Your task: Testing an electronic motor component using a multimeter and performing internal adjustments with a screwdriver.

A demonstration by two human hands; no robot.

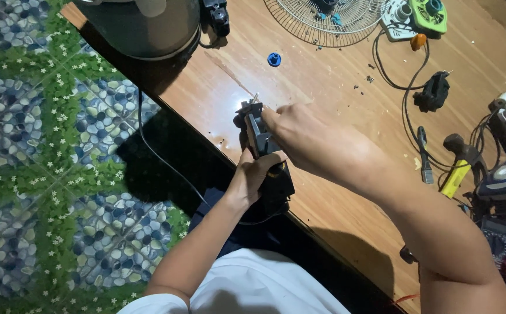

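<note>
My left hand (253, 174) grips a black motor-like part (277, 185) at the near edge of the wooden table (322, 87). My right hand (299, 131) reaches across from the right and holds the grey and black piece (254, 129) fixed on top of that part, fingers closed around it. A thin metal tip (254, 99) sticks out beyond the piece. A black cable (160, 157) runs from below the part down over the table's edge.
A grey fan base (142, 26) stands at the far left, a wire fan grille (322, 17) at the back, a small blue cap (274, 59) between them. Black cables, a plug (433, 91), pliers (423, 154), a yellow tool (455, 177) and a multimeter (497, 238) lie on the right. Patterned floor lies left.
</note>
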